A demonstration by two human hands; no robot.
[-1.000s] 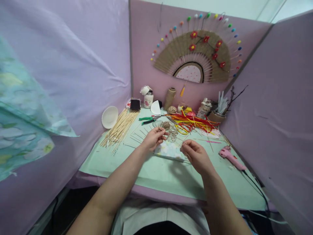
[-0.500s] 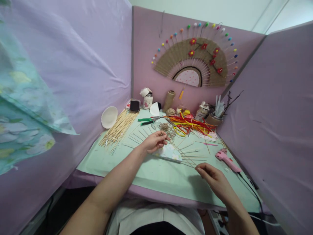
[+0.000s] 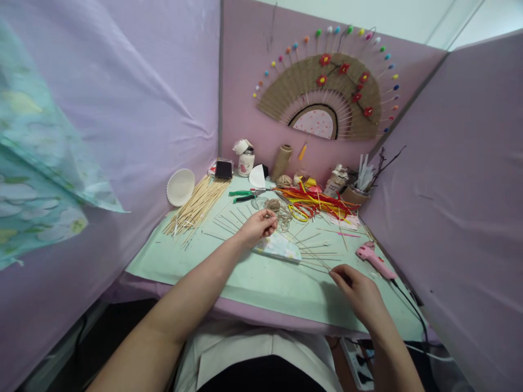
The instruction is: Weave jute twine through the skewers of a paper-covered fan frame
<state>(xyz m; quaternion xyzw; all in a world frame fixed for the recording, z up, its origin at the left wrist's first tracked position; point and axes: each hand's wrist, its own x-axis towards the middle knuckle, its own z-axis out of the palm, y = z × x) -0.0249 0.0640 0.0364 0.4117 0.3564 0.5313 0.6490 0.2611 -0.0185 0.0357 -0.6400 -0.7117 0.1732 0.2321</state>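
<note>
two bare hands over a pale green tabletop [image 3: 261, 291]. the right hand [image 3: 362, 291] has its fingers pinched on a thin strand [image 3: 316, 260]; the left hand [image 3: 255, 230] has its fingers together, any hold too small to tell. the floral piece [image 3: 278, 250] lies between them, thin sticks [image 3: 324, 252] fanning out, tangled twine [image 3: 283, 218] on the far side. a hard pull could snag the strand and shift the sticks.

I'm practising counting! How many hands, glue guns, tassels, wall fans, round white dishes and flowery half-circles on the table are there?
Hands (left hand, right hand): 2
Pink glue gun: 1
Orange tassel: 1
Wall fan: 1
Round white dish: 1
Flowery half-circle: 1
Total: 7
</note>
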